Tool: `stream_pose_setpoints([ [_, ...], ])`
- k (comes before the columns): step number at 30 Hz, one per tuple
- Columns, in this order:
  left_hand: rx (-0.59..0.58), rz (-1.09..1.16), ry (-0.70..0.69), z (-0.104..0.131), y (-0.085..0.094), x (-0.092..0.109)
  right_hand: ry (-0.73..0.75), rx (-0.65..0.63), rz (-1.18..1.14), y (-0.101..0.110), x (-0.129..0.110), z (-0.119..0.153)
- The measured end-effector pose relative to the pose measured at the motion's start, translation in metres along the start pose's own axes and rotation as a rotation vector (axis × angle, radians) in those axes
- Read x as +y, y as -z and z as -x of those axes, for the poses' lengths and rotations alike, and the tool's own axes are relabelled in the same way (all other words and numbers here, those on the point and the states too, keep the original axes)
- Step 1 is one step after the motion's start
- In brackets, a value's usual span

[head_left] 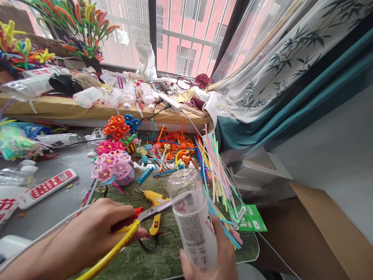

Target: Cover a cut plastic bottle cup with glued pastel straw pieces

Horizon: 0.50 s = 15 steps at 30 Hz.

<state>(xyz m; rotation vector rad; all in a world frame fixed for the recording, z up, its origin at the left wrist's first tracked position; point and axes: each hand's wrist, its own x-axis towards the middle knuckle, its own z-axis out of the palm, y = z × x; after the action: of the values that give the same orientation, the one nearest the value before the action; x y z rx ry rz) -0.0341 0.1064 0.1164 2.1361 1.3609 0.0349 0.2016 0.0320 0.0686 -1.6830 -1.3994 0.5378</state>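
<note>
My left hand is closed around the red handle of a pair of scissors; a yellow handle curves toward the lower edge. The scissor blades point right and meet the wall of a clear plastic bottle with a white printed label. I cannot tell how far the blade tip goes in. My right hand wraps around the lower part of this bottle and holds it tilted, with its clear rounded end up. Behind the scissors, a yellow glue gun lies on the green mat.
Pipe-cleaner flowers stand beyond my left hand. Orange pipe-cleaner pieces and pastel pipe-cleaner bundles spread behind the bottle. A green packet lies at the mat's right edge. Several bottles and a power strip sit on the sill.
</note>
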Motion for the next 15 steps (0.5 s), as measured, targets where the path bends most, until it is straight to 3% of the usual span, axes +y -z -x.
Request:
stream_pose_setpoints([
  [5,0.168,-0.004,-0.03,-0.034,-0.015,-0.007,0.02,-0.134,-0.277,-0.024,0.029,-0.041],
  [11,0.285,-0.033,0.11,-0.064,-0.024,-0.013,0.093,-0.155,-0.273,-0.037,0.049,-0.074],
  [15,0.365,-0.131,0.082,-0.074,-0.021,-0.013,0.093,-0.151,-0.291,-0.039,0.051,-0.083],
])
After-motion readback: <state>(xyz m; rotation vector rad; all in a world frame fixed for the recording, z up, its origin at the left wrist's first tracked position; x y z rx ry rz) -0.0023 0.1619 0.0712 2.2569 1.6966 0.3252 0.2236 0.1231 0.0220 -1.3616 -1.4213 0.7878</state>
